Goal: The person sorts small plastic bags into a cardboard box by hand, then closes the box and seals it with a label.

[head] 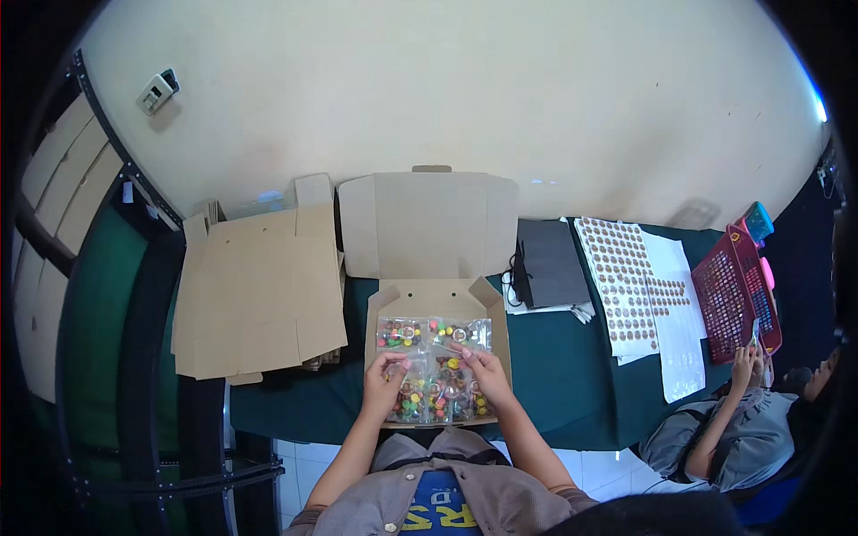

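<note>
An open cardboard mailer box [504,335] lies before me on the table, its lid [432,224] raised at the back. Inside are several clear plastic bags [401,333] of colourful round candies, some bearing round stickers. My left hand [385,382] is over the left part of the box, thumb and forefinger close together at a bag's clear plastic. My right hand [488,376] reaches over the right side, its fingertips at the bags near the middle. Whether either hand's fingers grip the plastic is not clear.
Flattened cardboard boxes [258,295] are stacked at left. To the right lie a black folder or bag [553,263], sticker sheets [613,281] and a red plastic basket [727,301]. A seated person [744,429] holds a small object at far right. Shelving [151,335] stands left.
</note>
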Demonstrator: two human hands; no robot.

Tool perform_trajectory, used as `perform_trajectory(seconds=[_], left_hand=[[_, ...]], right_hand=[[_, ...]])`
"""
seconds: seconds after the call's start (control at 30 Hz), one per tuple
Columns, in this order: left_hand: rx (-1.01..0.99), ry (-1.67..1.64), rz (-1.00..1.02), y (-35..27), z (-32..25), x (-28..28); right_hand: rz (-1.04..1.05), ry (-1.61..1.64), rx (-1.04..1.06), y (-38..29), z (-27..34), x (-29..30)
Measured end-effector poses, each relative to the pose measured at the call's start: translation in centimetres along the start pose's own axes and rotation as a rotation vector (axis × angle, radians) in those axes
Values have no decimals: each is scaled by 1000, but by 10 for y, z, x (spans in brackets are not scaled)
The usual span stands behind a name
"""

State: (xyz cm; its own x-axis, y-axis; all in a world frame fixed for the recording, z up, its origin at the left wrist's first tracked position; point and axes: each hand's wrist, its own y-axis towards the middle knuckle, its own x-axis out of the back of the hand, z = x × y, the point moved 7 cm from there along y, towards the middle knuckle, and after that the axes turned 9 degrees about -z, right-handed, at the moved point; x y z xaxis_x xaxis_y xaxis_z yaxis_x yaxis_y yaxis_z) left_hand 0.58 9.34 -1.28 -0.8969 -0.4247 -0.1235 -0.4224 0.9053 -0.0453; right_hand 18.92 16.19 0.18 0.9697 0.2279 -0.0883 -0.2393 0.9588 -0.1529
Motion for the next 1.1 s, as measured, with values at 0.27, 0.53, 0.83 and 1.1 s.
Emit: perform_trajectory(seconds=[0.27, 0.53, 0.83, 1.1], left_hand=[[-91, 43, 62, -29, -40, -51], [-263, 203, 10, -16, -38, -30], [111, -88, 80, -9, -23, -9], [-457, 676, 46, -25, -58, -42]], right_hand=[[137, -142, 278, -12, 19, -28], [-20, 138, 43, -8, 10, -19], [74, -91, 3, -2, 23, -21], [-183, 153, 43, 16, -4, 7]])
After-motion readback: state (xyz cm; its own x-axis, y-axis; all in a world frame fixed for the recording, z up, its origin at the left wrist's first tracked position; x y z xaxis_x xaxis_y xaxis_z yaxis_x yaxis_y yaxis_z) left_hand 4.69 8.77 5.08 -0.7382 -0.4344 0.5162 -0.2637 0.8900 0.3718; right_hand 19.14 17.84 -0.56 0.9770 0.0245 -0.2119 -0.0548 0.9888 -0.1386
